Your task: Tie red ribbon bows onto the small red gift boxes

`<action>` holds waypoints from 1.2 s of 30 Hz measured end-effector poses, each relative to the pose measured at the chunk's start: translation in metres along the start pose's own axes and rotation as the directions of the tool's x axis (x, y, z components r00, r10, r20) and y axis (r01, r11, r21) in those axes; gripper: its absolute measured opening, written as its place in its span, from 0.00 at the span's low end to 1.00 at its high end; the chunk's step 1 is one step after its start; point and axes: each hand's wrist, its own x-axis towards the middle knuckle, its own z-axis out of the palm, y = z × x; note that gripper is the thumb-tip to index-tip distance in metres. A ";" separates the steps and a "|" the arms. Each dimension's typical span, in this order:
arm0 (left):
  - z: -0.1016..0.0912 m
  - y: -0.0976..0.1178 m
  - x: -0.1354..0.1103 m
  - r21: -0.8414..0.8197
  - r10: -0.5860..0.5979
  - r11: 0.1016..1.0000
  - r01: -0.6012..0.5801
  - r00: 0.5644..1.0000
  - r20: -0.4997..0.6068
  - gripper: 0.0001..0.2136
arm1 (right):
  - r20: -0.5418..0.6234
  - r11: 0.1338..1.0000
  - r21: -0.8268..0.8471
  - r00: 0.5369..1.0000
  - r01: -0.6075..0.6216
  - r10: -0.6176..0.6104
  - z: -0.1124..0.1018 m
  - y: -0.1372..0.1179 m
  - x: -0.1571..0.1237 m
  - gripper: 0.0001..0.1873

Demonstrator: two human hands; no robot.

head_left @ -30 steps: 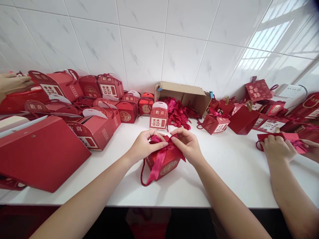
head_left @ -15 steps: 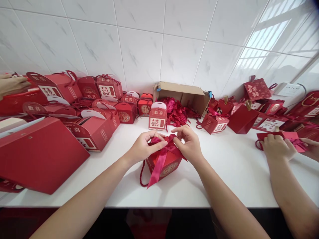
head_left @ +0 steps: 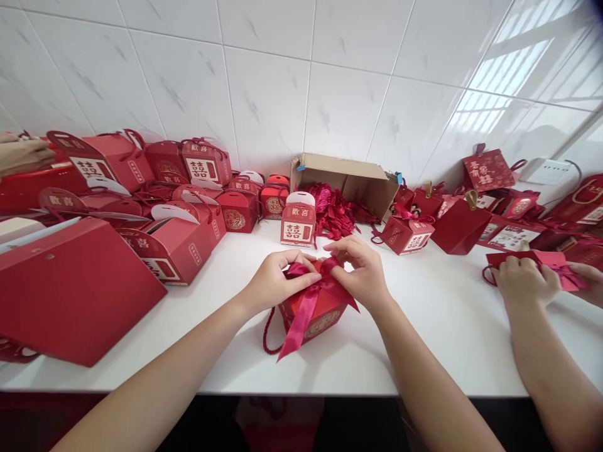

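White marbled tiles [head_left: 268,107] behind a white table [head_left: 433,326], gift boxes [head_left: 188,248] along the back. Small red box [head_left: 323,323] sits front and centre, patterned face toward the near edge, slightly right; can't call its long axis. Left hand [head_left: 277,279]'s pinching the pink ribbon [head_left: 302,317] on top; right hand [head_left: 363,276]'s curled at the bow, grip unclear.

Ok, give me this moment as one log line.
left hand: holding pink ribbon | right hand: touching same ribbon | red box: on white table, ribbon across top | cord: beside box
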 end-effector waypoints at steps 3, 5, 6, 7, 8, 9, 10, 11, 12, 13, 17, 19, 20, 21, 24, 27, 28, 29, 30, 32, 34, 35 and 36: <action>0.002 0.001 -0.001 -0.017 0.009 1.000 -0.009 1.000 0.002 0.09 | -0.017 0.996 -0.018 0.996 -0.091 0.091 0.001 -0.002 0.000 0.06; 0.002 0.001 -0.001 -0.027 -0.002 1.000 0.003 1.000 0.001 0.10 | -0.005 0.987 -0.014 0.987 -0.159 0.159 0.003 -0.002 -0.001 0.05; 0.001 0.001 0.000 -0.027 -0.012 1.000 0.012 1.000 0.005 0.10 | 0.001 0.982 -0.001 0.982 -0.190 0.190 0.003 -0.002 -0.002 0.05; 0.001 0.001 0.000 -0.028 -0.020 0.999 0.021 1.000 0.009 0.09 | 0.005 0.975 0.022 0.975 -0.221 0.221 0.004 -0.001 -0.002 0.06; 0.000 0.001 0.000 -0.029 -0.028 0.999 0.028 1.000 0.014 0.09 | 0.009 0.966 0.053 0.967 -0.254 0.254 0.005 -0.001 -0.003 0.07; 0.000 0.002 0.000 -0.033 -0.033 0.999 0.034 0.999 0.020 0.09 | 0.016 0.953 0.091 0.957 -0.289 0.289 0.005 0.000 -0.003 0.07; 0.000 0.002 0.000 -0.038 -0.036 0.999 0.036 0.999 0.024 0.09 | 0.024 0.936 0.133 0.946 -0.324 0.324 0.006 0.000 -0.003 0.08; -0.001 0.002 0.000 -0.043 -0.037 0.998 0.038 0.999 0.025 0.10 | 0.036 0.915 0.178 0.932 -0.361 0.360 0.007 0.000 -0.003 0.09; -0.001 0.002 0.000 -0.046 -0.038 0.998 0.039 0.999 0.024 0.10 | 0.050 0.890 0.225 0.917 -0.396 0.395 0.008 0.001 -0.002 0.10; -0.001 0.002 0.000 -0.047 -0.041 0.998 0.042 0.999 0.021 0.11 | 0.066 0.860 0.271 0.900 -0.432 0.431 0.010 0.001 -0.002 0.10; 0.000 0.000 0.000 -0.054 -0.078 0.995 0.079 0.997 0.010 0.13 | 0.143 0.675 0.475 0.807 -0.564 0.573 0.016 0.002 -0.003 0.13; -0.001 -0.001 0.000 -0.074 -0.090 0.993 0.090 0.996 0.006 0.14 | 0.172 0.573 0.564 0.763 -0.595 0.623 0.020 0.002 -0.005 0.14; -0.001 -0.002 0.000 -0.084 -0.090 0.992 0.090 0.996 0.004 0.15 | 0.182 0.531 0.600 0.748 -0.599 0.639 0.021 0.002 -0.005 0.14; -0.001 -0.002 0.000 -0.091 -0.089 0.992 0.089 0.996 0.001 0.15 | 0.188 0.496 0.628 0.736 -0.599 0.651 0.022 0.001 -0.005 0.14; -0.002 -0.002 0.000 -0.087 -0.094 0.992 0.093 0.996 -0.008 0.16 | 0.204 0.427 0.668 0.702 -0.610 0.683 0.023 0.000 -0.004 0.14; -0.002 -0.001 0.000 -0.104 -0.100 0.990 0.098 0.995 -0.010 0.17 | 0.229 0.372 0.664 0.650 -0.649 0.725 0.022 -0.001 -0.002 0.13; -0.002 0.000 0.000 -0.117 -0.101 0.988 0.099 0.995 -0.010 0.17 | 0.239 0.350 0.662 0.629 -0.663 0.739 0.022 -0.001 -0.001 0.13; -0.002 0.000 0.000 -0.128 -0.103 0.987 0.101 0.995 -0.011 0.16 | 0.248 0.329 0.662 0.611 -0.673 0.752 0.021 -0.001 -0.001 0.14; -0.001 0.000 0.000 -0.139 -0.104 0.985 0.101 0.995 -0.013 0.16 | 0.255 0.311 0.663 0.596 -0.681 0.762 0.021 -0.001 0.000 0.14; -0.001 0.000 0.000 -0.157 -0.098 0.983 0.094 0.995 -0.018 0.16 | 0.267 0.294 0.660 0.582 -0.691 0.768 0.021 -0.001 0.000 0.14; -0.001 -0.001 0.001 -0.172 -0.090 0.981 0.086 0.996 -0.012 0.17 | 0.269 0.298 0.658 0.585 -0.692 0.765 0.022 0.000 -0.001 0.14; -0.002 -0.002 0.001 -0.178 -0.085 0.981 0.083 0.996 -0.008 0.17 | 0.267 0.301 0.659 0.589 -0.689 0.763 0.022 0.000 -0.001 0.14; -0.002 -0.002 0.001 -0.180 -0.083 0.980 0.081 0.997 -0.002 0.17 | 0.263 0.305 0.662 0.593 -0.684 0.761 0.022 0.001 -0.001 0.14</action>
